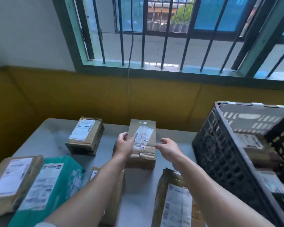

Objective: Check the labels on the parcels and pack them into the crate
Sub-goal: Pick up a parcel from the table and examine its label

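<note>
Taking stiff, probably light taped brown cardboard parcel (pixel 147 151) at twelve o'clock by its sides: left hand (pixel 124 145) gripping, right hand (pixel 169 147) loose, empty alongside.

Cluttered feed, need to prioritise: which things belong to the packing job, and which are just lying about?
Job: taped parcel, held by left hand; right hand; teal parcel; back parcel; near-left parcel; near-right parcel; crate.
Lying about: window bars; hanging cord.
</note>
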Demonstrator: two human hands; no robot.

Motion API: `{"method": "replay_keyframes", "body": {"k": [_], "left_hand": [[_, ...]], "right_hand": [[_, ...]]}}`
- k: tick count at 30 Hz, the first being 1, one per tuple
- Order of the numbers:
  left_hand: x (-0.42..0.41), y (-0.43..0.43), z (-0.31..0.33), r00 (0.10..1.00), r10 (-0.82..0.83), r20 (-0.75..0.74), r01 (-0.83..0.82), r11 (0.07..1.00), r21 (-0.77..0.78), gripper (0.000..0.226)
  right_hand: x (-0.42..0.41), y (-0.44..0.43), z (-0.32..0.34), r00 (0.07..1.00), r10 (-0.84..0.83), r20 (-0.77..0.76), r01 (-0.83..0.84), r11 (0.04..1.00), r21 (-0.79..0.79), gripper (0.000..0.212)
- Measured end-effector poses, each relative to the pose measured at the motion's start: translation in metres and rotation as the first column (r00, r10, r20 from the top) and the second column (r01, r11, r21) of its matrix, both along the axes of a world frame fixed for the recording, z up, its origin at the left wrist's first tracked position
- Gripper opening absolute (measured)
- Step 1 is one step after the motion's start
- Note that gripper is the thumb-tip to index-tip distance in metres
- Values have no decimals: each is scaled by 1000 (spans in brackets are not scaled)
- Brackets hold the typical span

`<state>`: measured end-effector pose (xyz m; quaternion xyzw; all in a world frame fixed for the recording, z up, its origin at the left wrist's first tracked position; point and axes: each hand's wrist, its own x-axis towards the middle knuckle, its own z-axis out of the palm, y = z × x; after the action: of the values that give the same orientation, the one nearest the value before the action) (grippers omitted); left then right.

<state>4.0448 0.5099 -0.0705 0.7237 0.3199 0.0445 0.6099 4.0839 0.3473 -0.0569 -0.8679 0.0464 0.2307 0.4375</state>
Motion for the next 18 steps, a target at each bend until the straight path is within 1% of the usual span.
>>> {"method": "replay_keyframes", "body": {"k": [2,4,8,10,11,12,13,14,15,18], "left_hand": [[2,18,-11,994,-44,-97,45,999,11,55],[2,23,-18,979,-103,-173,104,995,-3,61],[7,35,-32,939,-178,-293,176,984,-31,67],[8,35,-37,924,-200,-327,199,979,-36,66],[10,36,-40,919,-204,-337,200,979,-45,62],[11,37,-42,917,-209,-340,204,978,-52,51],[12,37,-42,917,-214,-337,207,977,-58,37],[12,38,-43,920,-215,-327,205,977,-65,22],[13,39,-45,928,-209,-308,197,978,-70,14],[16,41,-46,956,-173,-235,154,983,-95,11]], "right_hand": [[2,14,-13,998,-18,-53,16,999,-32,58],[0,16,-19,996,-19,-89,13,998,-59,55],[3,25,-33,989,6,-148,-33,983,-181,57],[3,28,-37,987,24,-156,-58,974,-218,47],[4,29,-38,987,33,-159,-68,972,-223,37],[6,31,-39,986,38,-161,-74,972,-224,25],[6,33,-38,986,45,-160,-79,974,-213,17],[7,34,-39,987,50,-155,-81,976,-201,14],[8,35,-39,988,46,-147,-74,979,-189,12],[8,34,-38,994,24,-104,-37,991,-128,10]]}}
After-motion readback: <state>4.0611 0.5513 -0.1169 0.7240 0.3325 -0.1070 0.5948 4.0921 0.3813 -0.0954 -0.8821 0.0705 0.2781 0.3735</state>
